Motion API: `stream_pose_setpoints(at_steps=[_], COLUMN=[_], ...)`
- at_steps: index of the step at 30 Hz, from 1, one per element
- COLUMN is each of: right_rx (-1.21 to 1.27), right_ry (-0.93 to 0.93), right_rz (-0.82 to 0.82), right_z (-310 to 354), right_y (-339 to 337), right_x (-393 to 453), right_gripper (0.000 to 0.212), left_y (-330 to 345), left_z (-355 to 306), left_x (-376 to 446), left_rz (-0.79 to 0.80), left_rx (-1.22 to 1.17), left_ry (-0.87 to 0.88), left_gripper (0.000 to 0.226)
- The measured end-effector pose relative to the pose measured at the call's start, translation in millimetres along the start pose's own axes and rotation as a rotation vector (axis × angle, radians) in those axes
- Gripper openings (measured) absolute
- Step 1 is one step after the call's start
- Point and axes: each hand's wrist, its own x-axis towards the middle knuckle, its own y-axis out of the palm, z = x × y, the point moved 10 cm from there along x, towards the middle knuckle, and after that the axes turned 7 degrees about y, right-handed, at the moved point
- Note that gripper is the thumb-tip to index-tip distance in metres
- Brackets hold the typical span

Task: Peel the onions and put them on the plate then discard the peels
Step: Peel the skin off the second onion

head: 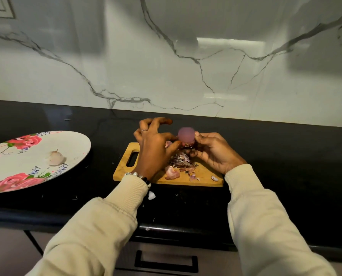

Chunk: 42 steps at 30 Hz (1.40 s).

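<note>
Peeling step: the right hand (212,151) is gripping a red onion (186,134) over the cutting board (204,181) while the left hand (156,144) is pinching its skin; next, stripping it fully, then plating.

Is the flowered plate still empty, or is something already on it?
Not empty. One pale peeled onion lies on the flowered plate, near its middle; the rest of the plate is bare.

Black stone countertop (285,156) running the width of the view; wooden cutting board (204,177) with a handle slot at its left end, lying on it; white marble backsplash (166,66) with grey veins behind; drawer with black handle (166,262) below the counter edge
</note>
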Motion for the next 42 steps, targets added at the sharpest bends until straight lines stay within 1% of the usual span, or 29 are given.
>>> stream_pose_setpoints(at_steps=[3, 6, 8, 11, 13, 15, 17, 19, 21, 23, 25, 27, 29, 31, 32, 34, 35, 38, 40, 42], right_rx=[-0.013, -0.006, -0.007, -0.016, -0.022, -0.012, -0.01, -0.014, -0.015, -0.019, -0.023, -0.021, -0.027, -0.035, -0.047, -0.079, -0.085, -0.064, -0.036, 0.004], right_ry=[0.012, 0.007, 0.001, -0.004, -0.011, -0.011, -0.008, -0.01, -0.002, 0.012, 0.023, 0.029, 0.023, 0.01, 0.003, -0.008, -0.01, -0.001, 0.017, 0.039], right_rz=[-0.012, -0.027, -0.038, -0.058, -0.08, -0.118, -0.139, -0.122, -0.091, -0.074, -0.075, -0.089, -0.103, -0.103, -0.095, -0.088, -0.093, -0.131, -0.149, -0.158], right_z=[-1, 0, 0, 0, 2, 3, 3, 2, 0, -2, -3, -4, -4, -3, -2, -1, -1, -1, -2, -4], right_y=[1, -1, -2, -5, -6, -9, -10, -6, -1, 2, 3, 2, 0, -1, 0, 1, 1, -4, -6, -8], right_x=[0, 1, 1, 0, -1, -2, -3, -3, -3, -3, -2, -2, -1, 0, -1, -2, -2, -4, -4, -4], right_gripper=[0.025, 0.026, 0.027, 0.025, 0.024, 0.022, 0.02, 0.019, 0.02, 0.024, 0.034, 0.043, 0.047, 0.04, 0.034, 0.023, 0.02, 0.022, 0.026, 0.027], left_y=[3, 6, 10, 15, 8, -1, -2, 0, 0, -2, -3, -4, -6, -9, -9, -4, 0, 11, 14, 16], left_z=[-1, -2, -7, -11, -4, 4, 7, 4, -1, -5, -7, -7, -5, -5, -5, -5, -5, -8, -8, -5], left_x=[-1, -1, -2, -4, -3, -1, -1, -1, -1, 0, 0, 0, 0, 0, -1, 0, 0, 1, 1, 0], left_rz=[0.02, 0.04, 0.077, 0.123, 0.058, -0.016, -0.033, -0.03, -0.047, -0.076, -0.092, -0.106, -0.118, -0.123, -0.111, -0.053, -0.017, 0.075, 0.09, 0.094], left_rx=[-0.008, -0.063, -0.114, -0.072, -0.025, 0.044, 0.092, 0.099, 0.083, 0.057, 0.038, 0.01, -0.02, -0.042, -0.049, -0.037, -0.019, 0.035, 0.041, -0.018], left_ry=[0.029, 0.043, 0.059, 0.072, 0.018, -0.035, -0.051, -0.022, 0.014, 0.049, 0.091, 0.11, 0.097, 0.081, 0.069, 0.04, 0.03, 0.029, 0.034, 0.014], left_gripper=[0.008, 0.01, 0.019, 0.034, 0.034, 0.027, 0.028, 0.036, 0.038, 0.032, 0.019, 0.012, 0.014, 0.023, 0.025, 0.021, 0.019, 0.019, 0.02, 0.019])
